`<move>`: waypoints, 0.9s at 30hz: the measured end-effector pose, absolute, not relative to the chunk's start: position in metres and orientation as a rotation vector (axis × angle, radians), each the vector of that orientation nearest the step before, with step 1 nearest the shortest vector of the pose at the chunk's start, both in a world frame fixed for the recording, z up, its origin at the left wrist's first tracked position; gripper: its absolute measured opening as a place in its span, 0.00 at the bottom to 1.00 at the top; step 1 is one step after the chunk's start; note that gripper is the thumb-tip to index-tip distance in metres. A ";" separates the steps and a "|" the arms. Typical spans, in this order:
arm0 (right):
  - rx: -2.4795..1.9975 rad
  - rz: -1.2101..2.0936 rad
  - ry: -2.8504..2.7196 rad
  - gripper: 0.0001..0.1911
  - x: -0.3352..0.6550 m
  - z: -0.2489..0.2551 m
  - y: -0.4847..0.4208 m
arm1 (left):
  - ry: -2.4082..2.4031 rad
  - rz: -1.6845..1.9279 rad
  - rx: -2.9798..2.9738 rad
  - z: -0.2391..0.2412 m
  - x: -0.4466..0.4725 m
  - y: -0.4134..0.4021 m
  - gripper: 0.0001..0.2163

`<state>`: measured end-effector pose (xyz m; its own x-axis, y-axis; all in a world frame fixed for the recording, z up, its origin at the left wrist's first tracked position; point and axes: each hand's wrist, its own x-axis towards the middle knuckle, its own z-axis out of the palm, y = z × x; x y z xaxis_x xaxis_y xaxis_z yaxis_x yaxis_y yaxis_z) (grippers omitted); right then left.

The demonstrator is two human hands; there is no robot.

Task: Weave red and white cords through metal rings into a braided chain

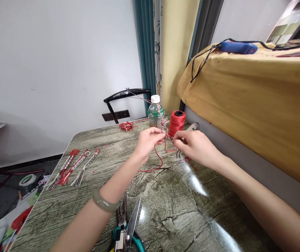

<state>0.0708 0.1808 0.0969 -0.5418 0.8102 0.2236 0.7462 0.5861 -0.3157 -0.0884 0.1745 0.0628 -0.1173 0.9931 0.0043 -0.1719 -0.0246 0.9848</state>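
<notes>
Cord (165,130) of red and silver strands is stretching above the table (165,210), far middle. The left hand (147,140) is pinching it from nine o'clock; the right hand (195,146) is pinching its loose strands from three o'clock. A bottle (155,112) and a red spool (176,122) are standing at twelve o'clock.

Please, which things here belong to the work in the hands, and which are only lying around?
In hand: cord, pinched by left hand and right hand; red thread spool, likely feeding it.
Lying about: finished braids, scissors, tape roll.
</notes>
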 end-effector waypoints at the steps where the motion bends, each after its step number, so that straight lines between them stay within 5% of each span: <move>1: -1.305 0.196 -2.478 0.12 0.070 0.097 0.182 | 1.162 1.390 1.046 0.062 -0.088 0.175 0.06; 18: -1.423 0.137 -2.457 0.13 0.062 0.098 0.205 | 1.130 1.432 1.132 0.058 -0.088 0.179 0.04; 27: -1.256 0.549 -2.220 0.15 0.052 0.063 0.202 | 1.083 1.424 1.027 0.060 -0.085 0.175 0.04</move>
